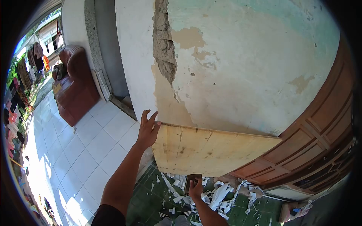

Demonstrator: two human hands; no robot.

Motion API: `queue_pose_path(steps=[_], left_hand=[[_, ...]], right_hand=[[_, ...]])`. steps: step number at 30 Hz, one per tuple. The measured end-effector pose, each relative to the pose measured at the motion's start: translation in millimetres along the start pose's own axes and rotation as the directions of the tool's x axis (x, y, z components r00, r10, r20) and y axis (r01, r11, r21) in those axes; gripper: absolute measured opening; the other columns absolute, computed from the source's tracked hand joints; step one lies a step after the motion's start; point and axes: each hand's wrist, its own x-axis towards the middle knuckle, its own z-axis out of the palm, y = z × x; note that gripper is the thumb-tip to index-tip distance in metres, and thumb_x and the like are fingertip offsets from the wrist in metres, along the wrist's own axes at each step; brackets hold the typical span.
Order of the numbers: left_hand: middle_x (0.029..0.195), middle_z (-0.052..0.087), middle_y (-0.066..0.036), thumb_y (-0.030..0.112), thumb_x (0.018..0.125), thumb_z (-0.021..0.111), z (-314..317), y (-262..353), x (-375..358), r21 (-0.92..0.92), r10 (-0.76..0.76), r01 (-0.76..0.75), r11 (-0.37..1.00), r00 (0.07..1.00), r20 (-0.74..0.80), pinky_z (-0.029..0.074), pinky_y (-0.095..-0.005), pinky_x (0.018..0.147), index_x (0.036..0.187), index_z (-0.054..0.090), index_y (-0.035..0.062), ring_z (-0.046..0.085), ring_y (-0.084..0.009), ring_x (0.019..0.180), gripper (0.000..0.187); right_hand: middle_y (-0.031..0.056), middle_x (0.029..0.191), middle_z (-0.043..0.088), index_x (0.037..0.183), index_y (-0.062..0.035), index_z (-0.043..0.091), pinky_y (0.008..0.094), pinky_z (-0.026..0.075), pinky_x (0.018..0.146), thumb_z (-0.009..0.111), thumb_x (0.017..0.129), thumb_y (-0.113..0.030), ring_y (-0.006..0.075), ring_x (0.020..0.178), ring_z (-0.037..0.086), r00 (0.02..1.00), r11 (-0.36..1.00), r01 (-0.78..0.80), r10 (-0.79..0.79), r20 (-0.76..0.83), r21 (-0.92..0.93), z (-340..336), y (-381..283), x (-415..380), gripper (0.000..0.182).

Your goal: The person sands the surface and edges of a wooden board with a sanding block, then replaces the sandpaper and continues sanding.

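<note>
A stained, pale wooden board (215,150) leans against the wall with its top edge up. My left hand (148,130) is at the board's upper left corner, fingers apart, with the thumb by the edge. Below the board's lower edge, my right hand (195,188) is closed on a small dark flat block (192,181). White torn strips (220,196) lie on the green tiled floor (147,203) around and beyond my right hand.
The wall (245,75) has peeling paint and a deep crack (164,49). Brown wooden doors (301,139) stand at the right. A reddish-brown armchair (79,94) sits on white tiles (86,162) at the left. Clothes (24,71) hang outside. My feet are at the bottom.
</note>
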Motion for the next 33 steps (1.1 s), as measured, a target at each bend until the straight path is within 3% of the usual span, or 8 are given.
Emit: queue_pose_path(steps=[2, 5, 10, 13, 15, 19, 28, 33], left_hand=[[0.156, 0.032, -0.022, 0.031, 0.105, 0.056, 0, -4, -7, 0.001, 0.031, -0.031, 1.000, 0.999, -0.017, 0.034, -0.0510, 0.117, 0.150, 0.048, 0.0088, 0.030, -0.0406, 0.150, 0.051], [0.163, 0.025, -0.022, 0.033, 0.100, 0.067, 4, 2, -20, 0.134, 0.071, -0.056, 0.989, 0.991, -0.113, 0.023, -0.0541, 0.123, 0.158, 0.038, 0.0111, 0.016, -0.0430, 0.156, 0.069], [0.128, 0.050, -0.017, 0.020, 0.082, 0.083, 19, 33, -49, 0.167, 0.005, 0.107, 0.980, 0.828, -0.560, 0.038, -0.0529, 0.106, 0.127, 0.056, 0.0064, 0.046, -0.0383, 0.125, 0.054], [0.123, 0.054, -0.018, 0.017, 0.083, 0.080, 49, 36, -79, 0.011, -0.094, 0.115, 0.993, 0.861, -0.500, 0.040, -0.0503, 0.104, 0.124, 0.056, 0.0048, 0.050, -0.0399, 0.121, 0.049], [0.122, 0.055, -0.020, 0.016, 0.087, 0.074, 73, 42, -110, -0.094, -0.075, 0.049, 0.994, 0.951, -0.299, 0.043, -0.0503, 0.101, 0.123, 0.058, 0.0033, 0.053, -0.0418, 0.116, 0.041], [0.131, 0.054, -0.022, 0.015, 0.090, 0.071, 115, 68, -168, -0.176, 0.160, -0.160, 0.971, 0.987, -0.013, 0.045, -0.0517, 0.105, 0.143, 0.048, 0.0033, 0.054, -0.0439, 0.123, 0.058], [0.135, 0.049, -0.024, 0.015, 0.084, 0.075, 182, 105, -136, -0.114, 0.117, -0.104, 0.988, 0.988, 0.106, 0.060, -0.0470, 0.079, 0.155, 0.039, 0.0108, 0.064, -0.0427, 0.108, 0.079], [0.132, 0.049, -0.026, 0.011, 0.085, 0.072, 216, 111, -106, -0.167, 0.151, -0.187, 0.968, 0.967, -0.205, 0.058, -0.0471, 0.085, 0.153, 0.041, 0.0063, 0.063, -0.0440, 0.109, 0.074]], right_hand=[[0.0210, 0.095, 0.068, 0.125, -0.0006, 0.054, 0.0485, 0.053, 0.078, 0.071, 0.095, -0.023, 0.0438, 0.085, 0.068, 0.989, 0.992, 0.122, -0.123, -0.084, -0.016, -8, -32, -25, 0.041], [0.0220, 0.100, 0.068, 0.127, -0.0010, 0.052, 0.0457, 0.054, 0.081, 0.072, 0.094, -0.022, 0.0386, 0.089, 0.069, 0.966, 0.891, -0.258, 0.238, 0.099, 0.374, -33, -87, -26, 0.044], [0.0193, 0.106, 0.071, 0.131, -0.0011, 0.048, 0.0377, 0.055, 0.085, 0.071, 0.094, -0.014, 0.0278, 0.095, 0.071, 0.996, 0.956, 0.087, -0.083, -0.024, 0.282, -68, -134, 32, 0.045], [0.0172, 0.110, 0.070, 0.134, -0.0013, 0.043, 0.0340, 0.055, 0.086, 0.070, 0.096, -0.013, 0.0230, 0.099, 0.070, 0.992, 0.916, 0.116, -0.125, -0.003, 0.385, -81, -161, 74, 0.048], [0.0185, 0.117, 0.067, 0.136, -0.0001, 0.040, 0.0323, 0.054, 0.090, 0.069, 0.098, -0.014, 0.0223, 0.105, 0.067, 0.970, 0.864, 0.236, -0.239, -0.050, 0.445, -80, -172, 102, 0.049], [0.0185, 0.121, 0.064, 0.137, -0.0022, 0.037, 0.0361, 0.050, 0.098, 0.065, 0.102, -0.013, 0.0235, 0.112, 0.063, 0.964, 0.878, 0.231, -0.264, 0.021, 0.420, -82, -192, 121, 0.047], [0.0229, 0.134, 0.059, 0.143, 0.0026, 0.037, 0.0398, 0.043, 0.108, 0.059, 0.102, -0.017, 0.0301, 0.125, 0.058, 0.874, 0.907, 0.074, -0.259, 0.412, 0.415, -127, -192, 152, 0.051], [0.0270, 0.141, 0.054, 0.146, 0.0018, 0.038, 0.0420, 0.041, 0.111, 0.059, 0.102, -0.022, 0.0345, 0.133, 0.054, 0.766, 0.918, 0.256, -0.383, 0.516, 0.302, -144, -203, 176, 0.055]])
